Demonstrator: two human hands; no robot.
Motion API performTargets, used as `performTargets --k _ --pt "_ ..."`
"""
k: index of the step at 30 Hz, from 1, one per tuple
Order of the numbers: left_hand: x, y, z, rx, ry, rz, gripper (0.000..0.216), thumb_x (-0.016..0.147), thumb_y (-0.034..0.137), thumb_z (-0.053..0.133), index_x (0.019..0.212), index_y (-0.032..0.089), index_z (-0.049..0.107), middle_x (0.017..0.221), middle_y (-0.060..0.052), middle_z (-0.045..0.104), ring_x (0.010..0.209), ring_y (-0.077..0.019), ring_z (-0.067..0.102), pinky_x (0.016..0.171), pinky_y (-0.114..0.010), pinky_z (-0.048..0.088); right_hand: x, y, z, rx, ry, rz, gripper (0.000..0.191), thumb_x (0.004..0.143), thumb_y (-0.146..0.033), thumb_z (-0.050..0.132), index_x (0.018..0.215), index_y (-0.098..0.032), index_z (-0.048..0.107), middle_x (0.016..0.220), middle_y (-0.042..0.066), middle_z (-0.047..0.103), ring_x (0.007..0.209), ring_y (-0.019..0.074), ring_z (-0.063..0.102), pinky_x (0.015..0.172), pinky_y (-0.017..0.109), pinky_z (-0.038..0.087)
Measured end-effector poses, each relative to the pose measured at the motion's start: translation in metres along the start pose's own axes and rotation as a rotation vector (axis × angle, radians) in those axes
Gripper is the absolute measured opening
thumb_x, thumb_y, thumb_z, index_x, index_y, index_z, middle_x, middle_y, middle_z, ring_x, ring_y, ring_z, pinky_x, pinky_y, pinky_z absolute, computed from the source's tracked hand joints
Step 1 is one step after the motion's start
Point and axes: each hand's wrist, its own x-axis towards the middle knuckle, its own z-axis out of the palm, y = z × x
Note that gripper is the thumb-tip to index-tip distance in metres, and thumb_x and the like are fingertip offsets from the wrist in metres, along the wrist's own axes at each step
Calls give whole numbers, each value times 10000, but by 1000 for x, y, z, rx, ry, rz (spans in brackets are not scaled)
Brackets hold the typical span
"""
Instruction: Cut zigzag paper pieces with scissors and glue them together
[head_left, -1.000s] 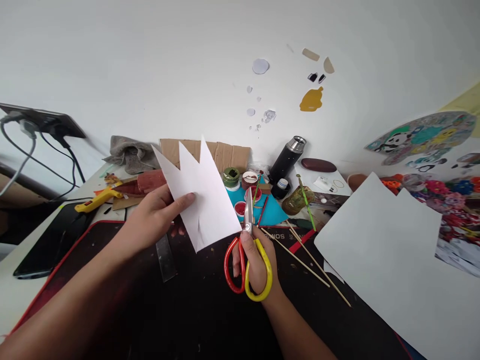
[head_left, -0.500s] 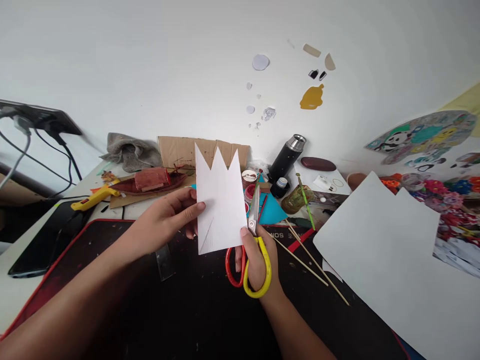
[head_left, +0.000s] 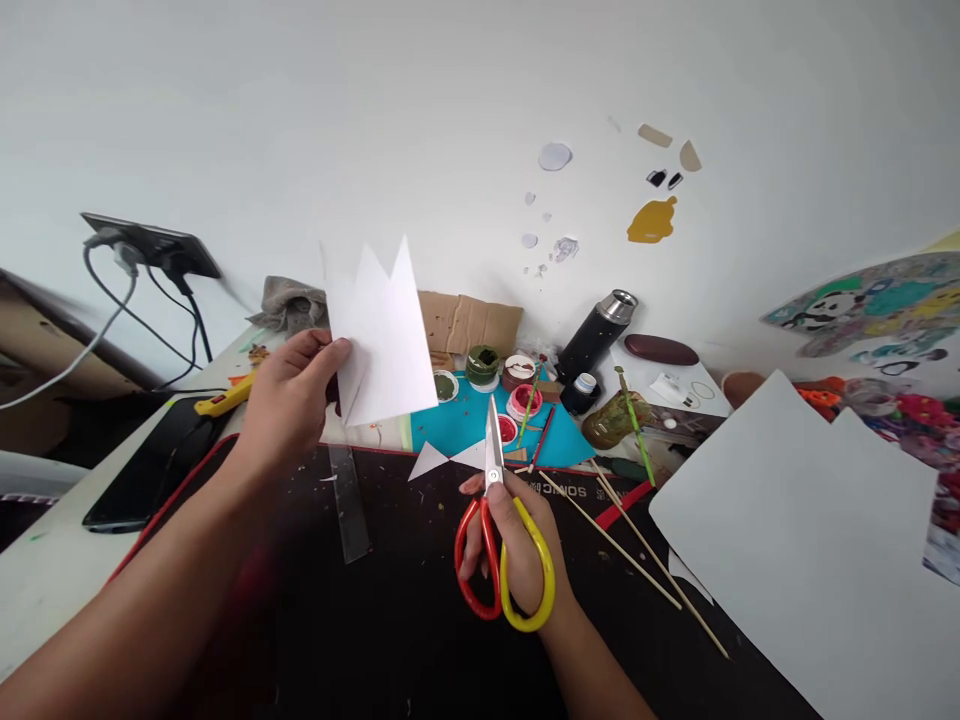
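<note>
My left hand point(head_left: 289, 400) pinches a white paper piece point(head_left: 382, 340) with three pointed tips, held up above the desk's back left. My right hand point(head_left: 510, 540) grips scissors point(head_left: 499, 540) with one red and one yellow handle; the blades are closed and point away from me. Two small white paper triangles point(head_left: 450, 458) lie on the dark mat point(head_left: 390, 620) just left of the blade tip. The paper and the scissors are apart.
A metal ruler point(head_left: 349, 500) lies on the mat. Paint pots point(head_left: 495, 375) sit on a blue sheet point(head_left: 457, 420). A black flask point(head_left: 596, 335), thin wooden sticks point(head_left: 637, 555), a large white sheet point(head_left: 795, 540), a glue gun point(head_left: 225, 397) and a phone point(head_left: 146, 475) surround the mat.
My left hand has lifted the pointed paper up and to the left, away from the scissors. Small cut-off triangles now lie on the mat. The camera has tilted a little.
</note>
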Motion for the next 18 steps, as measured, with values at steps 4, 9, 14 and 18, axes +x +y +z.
performTargets --k 4,9,14,18 --pt "6 2 -6 -19 44 12 188 933 368 738 879 224 631 632 71 489 514 -117 393 453 -261 340 -4 11 2 -53 -174 48 758 955 -847 621 1180 -130 716 563 21 682 478 191 693 465 216 448" --pt "1 8 -6 19 27 23 195 947 388 753 906 222 660 629 66 542 497 -115 425 436 -271 332 -7 24 4 -54 -319 101 875 825 -915 717 1230 -140 747 624 18 693 505 178 678 539 264 556" --pt "-2 9 -6 60 17 23 201 965 410 733 904 238 649 634 59 546 482 -119 440 420 -282 340 -8 20 3 -176 -425 37 932 764 -959 721 1251 -167 789 946 139 819 849 281 804 746 332 624" --pt "-8 15 -4 117 -9 13 209 970 430 733 904 243 665 605 66 540 427 -105 409 391 -279 303 -9 19 4 -272 -412 0 731 898 -842 718 1186 -175 803 874 82 777 693 223 744 628 291 564"
